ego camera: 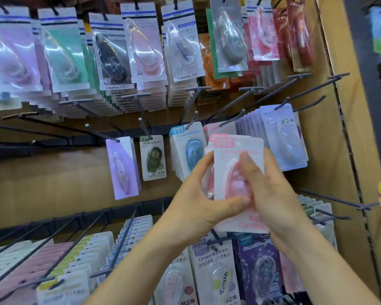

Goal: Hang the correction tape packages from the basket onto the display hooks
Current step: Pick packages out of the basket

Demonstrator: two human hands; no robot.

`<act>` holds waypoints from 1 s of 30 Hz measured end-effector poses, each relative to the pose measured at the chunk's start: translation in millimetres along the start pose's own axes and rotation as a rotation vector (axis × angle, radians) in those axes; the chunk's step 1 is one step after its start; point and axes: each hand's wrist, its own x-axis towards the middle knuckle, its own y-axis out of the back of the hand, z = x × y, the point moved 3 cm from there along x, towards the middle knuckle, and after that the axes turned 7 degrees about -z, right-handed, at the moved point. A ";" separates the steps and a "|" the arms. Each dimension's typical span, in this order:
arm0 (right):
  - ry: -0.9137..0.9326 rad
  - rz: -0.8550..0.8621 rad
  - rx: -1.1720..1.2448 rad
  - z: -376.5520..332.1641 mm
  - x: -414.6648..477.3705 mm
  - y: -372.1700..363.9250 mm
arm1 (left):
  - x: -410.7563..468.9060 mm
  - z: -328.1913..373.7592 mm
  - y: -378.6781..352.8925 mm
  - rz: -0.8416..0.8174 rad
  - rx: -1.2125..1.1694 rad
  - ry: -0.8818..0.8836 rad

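Observation:
Both my hands hold a small stack of pink correction tape packages (238,150) upright in front of the middle row of display hooks. My left hand (198,201) grips the stack's left edge, thumb across the lower front. My right hand (271,194) wraps the right side, with its thumb pressed on the pink blister. The hang hole near the top of the front card sits just below the tip of a black hook (231,119), where a few pink packages (213,128) hang behind. The basket is out of view.
Blue packages (188,148), a green one (153,159) and lilac ones (122,166) hang on neighbouring hooks to the left; lavender packages (284,137) hang to the right. Bare hooks (271,93) jut out above. A full lower row (218,274) sits under my wrists. A cardboard side wall (339,128) closes the right.

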 end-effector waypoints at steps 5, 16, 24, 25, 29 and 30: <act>-0.006 0.047 0.070 5.2 -2.0 -2.9 | -6.6 -0.2 1.7 0.157 -0.007 -0.049; 0.033 0.155 0.131 0.2 -9.0 -4.5 | -13.1 -1.8 20.6 0.330 -0.115 -0.052; 0.033 0.313 0.029 2.9 -11.5 7.9 | -21.0 -7.6 41.8 0.437 -0.366 -0.056; 0.036 0.323 0.017 1.7 -10.6 10.4 | -22.4 -8.3 45.1 0.444 -0.352 -0.043; 0.089 0.304 -0.022 -11.8 -3.8 22.3 | -24.9 -9.4 47.0 0.407 -0.272 0.056; 0.107 0.287 -0.044 -16.7 -0.5 24.2 | -25.0 -9.7 45.1 0.389 -0.254 0.074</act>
